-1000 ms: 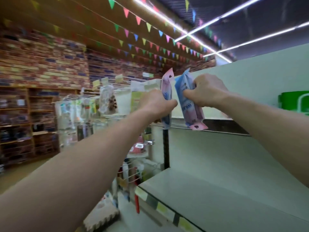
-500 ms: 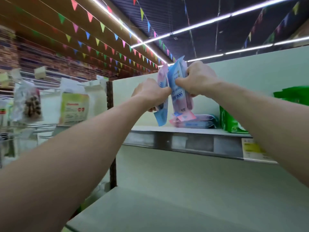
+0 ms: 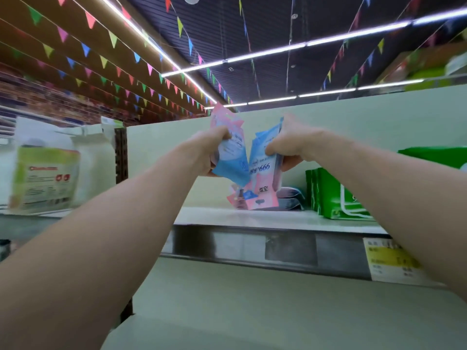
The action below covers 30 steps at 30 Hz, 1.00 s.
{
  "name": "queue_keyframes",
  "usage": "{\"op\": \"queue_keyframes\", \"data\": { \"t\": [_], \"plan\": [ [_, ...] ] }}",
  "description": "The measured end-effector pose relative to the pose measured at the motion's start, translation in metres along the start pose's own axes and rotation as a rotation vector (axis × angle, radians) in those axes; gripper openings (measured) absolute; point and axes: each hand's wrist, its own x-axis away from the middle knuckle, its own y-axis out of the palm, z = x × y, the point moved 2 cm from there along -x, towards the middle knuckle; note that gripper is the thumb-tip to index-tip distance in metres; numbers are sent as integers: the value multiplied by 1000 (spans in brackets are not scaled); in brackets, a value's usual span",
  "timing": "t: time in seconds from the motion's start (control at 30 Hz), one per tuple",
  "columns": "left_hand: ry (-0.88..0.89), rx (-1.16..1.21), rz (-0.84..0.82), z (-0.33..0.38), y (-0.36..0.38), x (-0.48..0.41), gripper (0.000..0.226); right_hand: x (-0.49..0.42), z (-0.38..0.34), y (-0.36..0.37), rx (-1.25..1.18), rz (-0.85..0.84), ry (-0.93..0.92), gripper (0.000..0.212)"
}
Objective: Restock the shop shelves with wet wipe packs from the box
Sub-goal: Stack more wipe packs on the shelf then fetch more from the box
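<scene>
left hand [image 3: 209, 147] clenched round pink-blue wet wipe pack [image 3: 231, 154]; right hand [image 3: 294, 145] grasping second pack [image 3: 264, 170]. both held above top shelf [image 3: 214, 215]. best: lay flat onto lying stack [image 3: 290, 198], clear of green packs [image 3: 333, 195], release singly.

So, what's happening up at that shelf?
A person is stocking a pale upper shelf. The left hand grips a pink-and-blue soft wipe pack; the right hand grips another blue-and-pink pack, both held up at the shelf. Similar flat packs lie there beside upright green packs.
</scene>
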Motion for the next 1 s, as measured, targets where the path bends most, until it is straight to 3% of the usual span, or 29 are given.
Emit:
{"op": "queue_keyframes", "data": {
  "t": [0.13, 0.23, 0.43, 0.5, 0.77, 1.0],
  "plan": [
    [-68, 45, -159, 2, -4, -10, 23, -6, 2, -1, -54, -20, 75, 48],
    [-94, 43, -259, 2, -7, -19, 24, -11, 6, -1, -50, -34, 158, 31],
    [-122, -41, -370, -1, -5, -35, 29, -22, 23, 10, -178, 35, 245, 17],
    [-124, -81, -350, -1, -1, -40, 29, -23, 25, 14, -188, 50, 256, 5],
    [-4, -140, -253, -6, 7, -52, 23, -27, 30, 30, -24, 86, 223, 19],
    [122, -22, -151, -8, 2, -62, 17, -25, 36, 38, 399, 39, 157, 12]
  ]
}}
